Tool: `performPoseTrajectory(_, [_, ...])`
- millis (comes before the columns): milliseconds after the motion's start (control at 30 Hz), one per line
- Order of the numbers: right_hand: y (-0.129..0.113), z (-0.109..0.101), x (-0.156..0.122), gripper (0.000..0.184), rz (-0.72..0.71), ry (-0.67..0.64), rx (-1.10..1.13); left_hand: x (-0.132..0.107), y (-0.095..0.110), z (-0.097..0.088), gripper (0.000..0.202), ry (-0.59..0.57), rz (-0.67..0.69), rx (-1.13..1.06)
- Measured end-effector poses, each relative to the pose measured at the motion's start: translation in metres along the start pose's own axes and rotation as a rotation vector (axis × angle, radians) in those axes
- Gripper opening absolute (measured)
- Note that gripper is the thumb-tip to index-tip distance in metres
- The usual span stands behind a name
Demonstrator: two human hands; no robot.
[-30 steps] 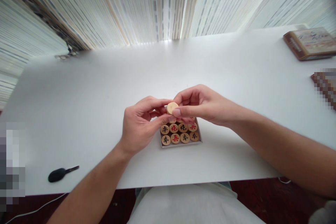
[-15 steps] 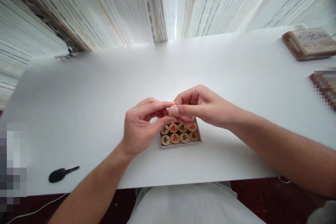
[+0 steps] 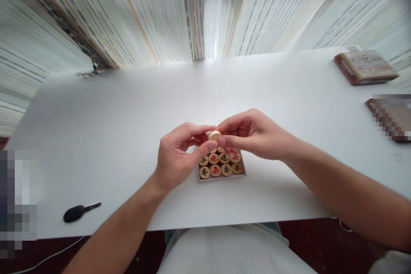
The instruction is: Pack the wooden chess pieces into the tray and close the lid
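Note:
A round, pale wooden xiangqi piece (image 3: 214,136) is pinched between my two hands, its visible face plain. My left hand (image 3: 180,154) grips it from the left with thumb and fingers. From the right, my right hand (image 3: 253,135) holds its other edge with thumb and forefinger. Just below lies a shallow box (image 3: 221,178) with rows of xiangqi pieces (image 3: 215,170) lying face up, marked with red or black characters. My fingers cover the far part of the box.
All this is over a white table (image 3: 112,137). A brown-edged box (image 3: 366,67) sits at the back right, with a brown tray-like box part (image 3: 396,122) nearer. A black paddle-shaped object (image 3: 75,213) lies front left. String curtains (image 3: 154,17) hang along the far edge.
The piece has turned, so its plain flat face shows more. My right thumb has slid from its face to its right edge. The view has shifted slightly.

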State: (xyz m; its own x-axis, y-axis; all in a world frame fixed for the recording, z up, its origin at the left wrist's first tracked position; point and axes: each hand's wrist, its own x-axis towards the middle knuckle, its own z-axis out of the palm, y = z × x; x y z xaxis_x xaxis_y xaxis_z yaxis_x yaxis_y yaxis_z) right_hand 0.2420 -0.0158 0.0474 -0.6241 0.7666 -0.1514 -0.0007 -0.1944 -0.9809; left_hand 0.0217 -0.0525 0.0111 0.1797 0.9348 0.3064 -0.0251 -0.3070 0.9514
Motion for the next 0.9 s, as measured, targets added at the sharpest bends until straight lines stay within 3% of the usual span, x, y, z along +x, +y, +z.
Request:
performPoseTrajectory(167, [0.003, 0.009, -0.01, 0.027, -0.075, 0.074, -0.082, 0.0, -0.001, 0.0, 0.024, 0.037, 0.268, 0.246])
performPoseTrajectory(333, [0.011, 0.011, -0.023, 0.027, -0.134, 0.187, -0.246, -0.001, -0.002, 0.0, 0.022, -0.014, 0.542, 0.425])
performPoseTrajectory(700, [0.017, 0.013, -0.045, 0.015, -0.296, 0.233, -0.526, -0.01, -0.008, 0.003, 0.026, -0.162, 0.64, 0.43])
performPoseTrajectory(900, [0.018, 0.015, -0.055, 0.009, -0.355, 0.287, -0.721, -0.009, -0.013, 0.005, 0.024, -0.161, 0.64, 0.469])
